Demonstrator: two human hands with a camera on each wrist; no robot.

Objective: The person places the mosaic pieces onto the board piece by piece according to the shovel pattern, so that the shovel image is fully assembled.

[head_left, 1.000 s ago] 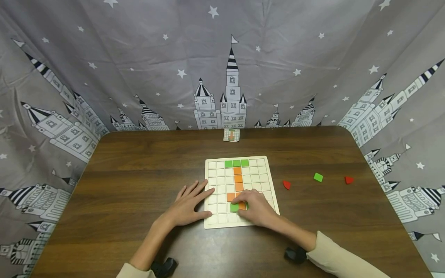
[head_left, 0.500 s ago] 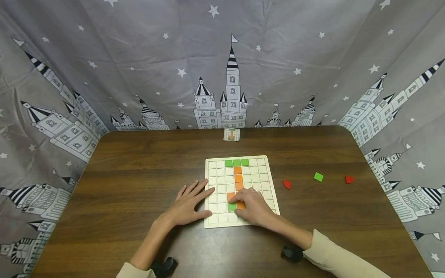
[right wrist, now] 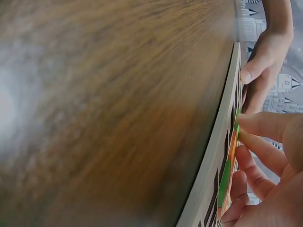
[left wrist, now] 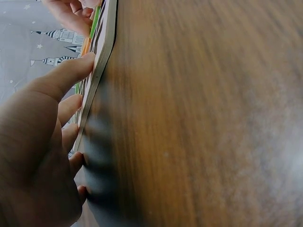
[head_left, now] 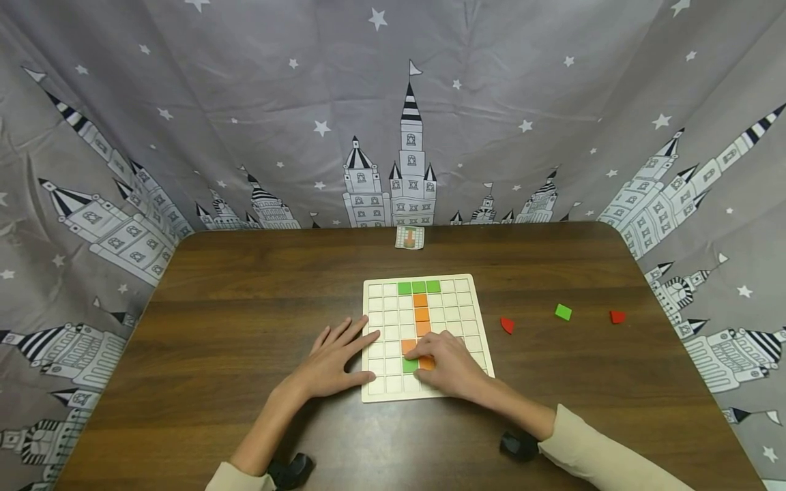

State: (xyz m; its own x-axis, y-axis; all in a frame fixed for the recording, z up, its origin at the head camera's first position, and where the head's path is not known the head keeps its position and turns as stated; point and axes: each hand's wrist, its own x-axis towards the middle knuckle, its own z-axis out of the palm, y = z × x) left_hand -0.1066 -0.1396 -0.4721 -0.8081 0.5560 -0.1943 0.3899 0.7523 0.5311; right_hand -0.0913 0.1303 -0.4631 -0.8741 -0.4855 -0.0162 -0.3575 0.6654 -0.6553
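Observation:
A cream grid board (head_left: 385, 386) lies on the table. Green square tiles (head_left: 419, 286) fill part of its top row, with a column of orange square tiles (head_left: 421, 314) running down the middle. My right hand (head_left: 451, 367) bends over the lower part of the board, thumb and index finger pinching a green tile (head_left: 410, 366) left of an orange one. In the right wrist view another green tile (right wrist: 224, 184) lies under the curled other fingers. My left hand (head_left: 328, 365) rests with spread fingers on the board's left edge; its thumb (left wrist: 75, 71) touches the rim.
Right of the board lie a red piece with a curved side (head_left: 506, 325), a loose green tile (head_left: 563, 312) and another red piece (head_left: 617, 317). A small pattern card (head_left: 409, 237) sits at the table's back edge, before a grey castle-print curtain (head_left: 516, 82).
The green tile under my right fingers has shifted slightly left, along with the hand. A green tile glimpsed right of the orange one is now covered by the hand. My left hand stays put.

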